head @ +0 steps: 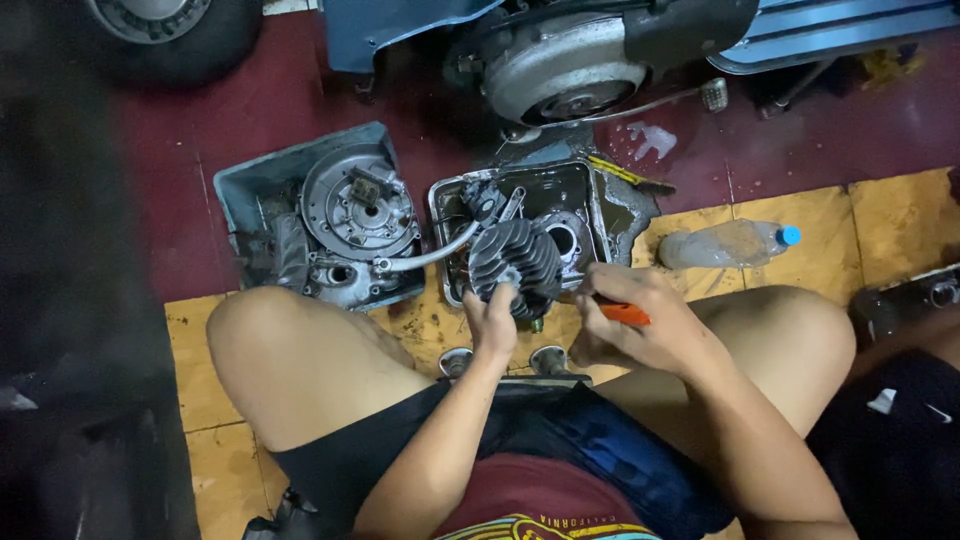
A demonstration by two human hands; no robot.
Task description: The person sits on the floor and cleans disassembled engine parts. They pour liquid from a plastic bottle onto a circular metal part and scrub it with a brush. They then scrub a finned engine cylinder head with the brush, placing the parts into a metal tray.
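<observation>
Two hands at work: left hand (494, 322) steadies finned cylinder (515, 262) over oily tray (590, 190), catching drips; right hand (635, 325) clenches orange tool (625, 314) alongside.

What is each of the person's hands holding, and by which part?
The left hand grips the finned cylinder by its near lower edge. The right hand holds an orange-handled tool by the handle; its tip is hidden.

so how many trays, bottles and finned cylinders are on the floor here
trays: 2, blue tray and metal tray
plastic bottles: 1, clear bottle
finned cylinders: 1, finned cylinder, held by left hand
total: 4
</observation>
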